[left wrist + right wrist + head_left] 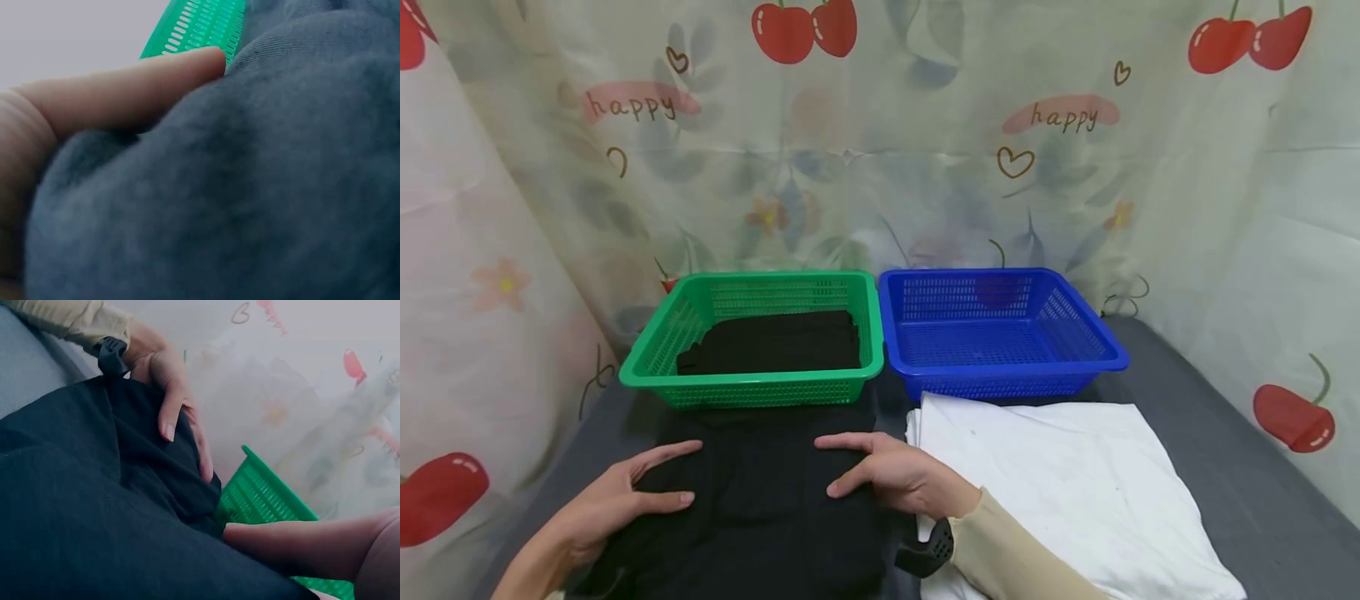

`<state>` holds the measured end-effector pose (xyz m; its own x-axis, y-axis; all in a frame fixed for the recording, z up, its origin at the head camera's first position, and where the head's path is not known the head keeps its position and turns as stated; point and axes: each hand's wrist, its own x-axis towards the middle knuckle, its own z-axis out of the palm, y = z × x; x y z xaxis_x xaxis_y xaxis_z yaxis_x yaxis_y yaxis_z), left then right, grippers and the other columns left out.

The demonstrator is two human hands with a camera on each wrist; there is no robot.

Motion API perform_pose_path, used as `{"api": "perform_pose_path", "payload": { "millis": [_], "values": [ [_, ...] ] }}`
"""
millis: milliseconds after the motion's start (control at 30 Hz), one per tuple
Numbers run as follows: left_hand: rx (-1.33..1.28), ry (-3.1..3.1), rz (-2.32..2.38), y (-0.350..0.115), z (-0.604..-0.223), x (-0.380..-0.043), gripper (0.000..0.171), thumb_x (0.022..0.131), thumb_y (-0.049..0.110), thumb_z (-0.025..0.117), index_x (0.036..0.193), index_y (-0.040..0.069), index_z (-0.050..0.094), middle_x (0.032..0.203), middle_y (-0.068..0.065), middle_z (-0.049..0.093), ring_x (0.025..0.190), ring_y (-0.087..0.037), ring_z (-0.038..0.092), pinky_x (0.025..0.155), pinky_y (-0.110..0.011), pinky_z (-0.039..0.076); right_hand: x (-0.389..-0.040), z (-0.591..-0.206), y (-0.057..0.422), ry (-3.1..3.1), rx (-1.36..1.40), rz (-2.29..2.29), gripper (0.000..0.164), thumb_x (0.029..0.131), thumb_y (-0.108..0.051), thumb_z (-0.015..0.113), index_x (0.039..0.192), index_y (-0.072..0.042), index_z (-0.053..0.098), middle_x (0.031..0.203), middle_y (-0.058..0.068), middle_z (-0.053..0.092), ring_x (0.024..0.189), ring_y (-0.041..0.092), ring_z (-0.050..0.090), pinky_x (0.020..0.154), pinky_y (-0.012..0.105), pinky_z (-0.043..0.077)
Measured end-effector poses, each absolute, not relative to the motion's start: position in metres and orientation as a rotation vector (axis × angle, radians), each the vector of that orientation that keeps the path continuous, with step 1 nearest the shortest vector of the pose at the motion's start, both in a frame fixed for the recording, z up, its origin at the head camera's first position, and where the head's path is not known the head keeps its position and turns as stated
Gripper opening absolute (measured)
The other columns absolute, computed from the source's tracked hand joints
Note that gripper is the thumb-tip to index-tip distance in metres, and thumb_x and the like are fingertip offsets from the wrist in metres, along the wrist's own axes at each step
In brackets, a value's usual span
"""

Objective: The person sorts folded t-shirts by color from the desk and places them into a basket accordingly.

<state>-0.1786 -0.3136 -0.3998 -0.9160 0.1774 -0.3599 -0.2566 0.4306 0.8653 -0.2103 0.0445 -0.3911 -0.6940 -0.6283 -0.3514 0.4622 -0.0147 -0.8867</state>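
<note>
A black cloth garment (760, 517) lies spread in front of the person, its surface slightly wrinkled. At its left edge is the left hand (617, 496), thumb and index finger apart and fairly straight over the cloth. The right hand (902, 475) touches the garment's right side, its index finger and thumb extended toward the middle. In the right wrist view, the left hand (172, 394) lies along the edge of the dark cloth (94, 481). One finger (137, 87) rests on the bulging fabric in the left wrist view. The lower fingers of both hands are mostly hidden.
Behind the garment stands a green basket (752, 379) with folded black cloth (775, 343) inside. A blue basket (1007, 367) stands beside it. White cloth (1060, 483) lies at the right, partly under the right forearm. A printed curtain (880, 192) encloses the grey table surface (1247, 475).
</note>
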Motion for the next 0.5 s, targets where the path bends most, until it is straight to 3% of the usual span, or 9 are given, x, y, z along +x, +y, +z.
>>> {"api": "perform_pose_path", "payload": {
  "millis": [267, 500],
  "values": [
    [-0.032, 2.283, 1.604, -0.3147, -0.3955, -0.1759, 0.079, 0.088, 0.028, 0.076, 0.154, 0.015, 0.035, 0.148, -0.018, 0.040, 0.122, -0.030, 0.051, 0.090, -0.043, 0.049, -0.2118, -0.3889, 0.0416, 1.610, -0.187, -1.907, 0.073, 0.073, 0.024, 0.065, 0.138, -0.010, 0.057, 0.116, 0.016, 0.064, 0.100, 0.029, 0.066, 0.084, 0.041, 0.054],
    [-0.007, 2.296, 1.603, -0.3151, -0.3947, -0.1746, 0.079, 0.089, 0.029, 0.075, 0.155, 0.015, 0.033, 0.150, -0.018, 0.038, 0.128, -0.034, 0.043, 0.093, -0.045, 0.047, -0.2123, -0.3908, 0.0437, 1.603, -0.171, -1.917, 0.074, 0.074, 0.023, 0.065, 0.139, -0.011, 0.057, 0.117, 0.015, 0.064, 0.102, 0.029, 0.065, 0.084, 0.042, 0.054]
  ]
}}
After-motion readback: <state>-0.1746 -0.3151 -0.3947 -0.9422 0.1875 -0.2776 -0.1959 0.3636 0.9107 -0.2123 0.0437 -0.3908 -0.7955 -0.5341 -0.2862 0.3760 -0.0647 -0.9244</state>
